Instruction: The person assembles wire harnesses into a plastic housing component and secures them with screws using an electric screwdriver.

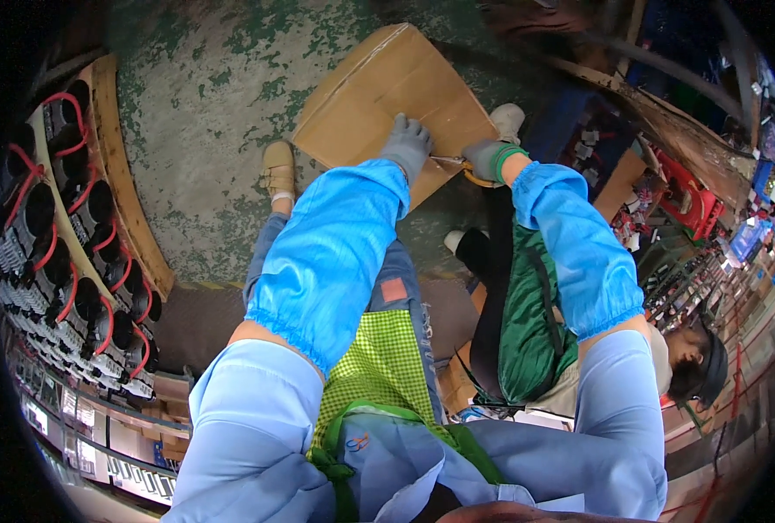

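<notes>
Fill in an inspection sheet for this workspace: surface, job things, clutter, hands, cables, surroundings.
Surface: floor, green paint worn off in patches.
Job things: cardboard box in front of the wearer; orange-handled tool by its right side.
Clutter: red crate amid mixed small items, right.
Hands: left hand, gloved, on the box; right hand, gloved, gripping the tool.
Cables: red loops among dark round parts, left; cable or tubing, cannot tell.
Surroundings: co-worker in a dark cap, right; curved-looking wooden edge, left.
</notes>
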Tool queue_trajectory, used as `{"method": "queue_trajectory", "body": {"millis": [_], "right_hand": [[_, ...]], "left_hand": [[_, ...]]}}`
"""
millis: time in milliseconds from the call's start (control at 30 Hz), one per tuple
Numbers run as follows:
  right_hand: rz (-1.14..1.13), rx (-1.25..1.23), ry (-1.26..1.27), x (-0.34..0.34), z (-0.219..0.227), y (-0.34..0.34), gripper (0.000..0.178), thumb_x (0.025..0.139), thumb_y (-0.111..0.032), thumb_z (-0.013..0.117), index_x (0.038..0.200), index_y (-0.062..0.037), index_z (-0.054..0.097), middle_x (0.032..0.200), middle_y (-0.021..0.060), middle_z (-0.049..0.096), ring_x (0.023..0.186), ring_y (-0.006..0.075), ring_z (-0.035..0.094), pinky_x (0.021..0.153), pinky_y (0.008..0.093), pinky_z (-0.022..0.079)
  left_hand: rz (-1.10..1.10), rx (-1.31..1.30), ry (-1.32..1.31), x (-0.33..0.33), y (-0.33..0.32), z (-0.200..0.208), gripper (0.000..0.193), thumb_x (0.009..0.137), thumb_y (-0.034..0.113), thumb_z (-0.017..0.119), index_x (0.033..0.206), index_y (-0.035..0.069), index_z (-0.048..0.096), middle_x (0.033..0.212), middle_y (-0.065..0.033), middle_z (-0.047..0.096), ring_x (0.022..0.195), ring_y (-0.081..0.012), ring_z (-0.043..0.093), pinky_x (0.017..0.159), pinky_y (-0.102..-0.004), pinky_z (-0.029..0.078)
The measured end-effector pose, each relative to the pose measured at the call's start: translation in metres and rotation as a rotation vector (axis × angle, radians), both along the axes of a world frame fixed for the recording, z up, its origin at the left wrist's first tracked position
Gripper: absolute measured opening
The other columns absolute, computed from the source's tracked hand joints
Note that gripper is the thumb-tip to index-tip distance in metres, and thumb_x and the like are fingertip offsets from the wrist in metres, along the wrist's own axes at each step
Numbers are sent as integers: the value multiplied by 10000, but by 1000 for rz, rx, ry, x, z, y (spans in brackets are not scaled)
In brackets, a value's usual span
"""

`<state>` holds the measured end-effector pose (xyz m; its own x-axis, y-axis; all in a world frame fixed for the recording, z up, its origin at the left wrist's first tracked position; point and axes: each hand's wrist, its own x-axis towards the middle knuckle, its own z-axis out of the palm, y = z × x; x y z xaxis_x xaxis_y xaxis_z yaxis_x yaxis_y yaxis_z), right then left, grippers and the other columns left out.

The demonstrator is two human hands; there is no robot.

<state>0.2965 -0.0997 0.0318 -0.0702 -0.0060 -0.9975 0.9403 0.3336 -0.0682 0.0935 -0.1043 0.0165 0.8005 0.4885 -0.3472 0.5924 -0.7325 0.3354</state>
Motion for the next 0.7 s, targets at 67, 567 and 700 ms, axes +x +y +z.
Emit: {"method": "queue_trajectory", "body": {"millis": [67, 567, 700], "right_hand": [[20, 62, 121, -5, 10, 2, 259, 865, -184, 568, 1091, -74, 629, 1097, 176, 643, 1003, 345, 622, 832, 415, 509], [-220, 279, -159, 11, 48, 0, 358, 900, -116, 483, 1247, -43, 527, 1207, 208, 581, 1084, 359, 584, 873, 426, 496], [-274, 252, -197, 12, 41, -16, 369, 900, -163, 494, 1250, -56, 535, 1234, 205, 570, 1102, 358, 576, 895, 432, 489]], "left_hand": [[10, -132, 150, 8, 7, 0, 282, 835, 186, 559, 1094, 154, 667, 1127, -8, 591, 1169, -225, 465, 1002, -429, 284], [166, -512, 409, 30, 18, -26, 261, 898, 206, 524, 1072, 131, 704, 1126, -74, 672, 1109, -274, 587, 874, -387, 386], [-62, -427, 418, 26, 22, 11, 263, 882, 218, 543, 1076, 138, 701, 1128, -69, 673, 1056, -252, 618, 849, -379, 394]]}}
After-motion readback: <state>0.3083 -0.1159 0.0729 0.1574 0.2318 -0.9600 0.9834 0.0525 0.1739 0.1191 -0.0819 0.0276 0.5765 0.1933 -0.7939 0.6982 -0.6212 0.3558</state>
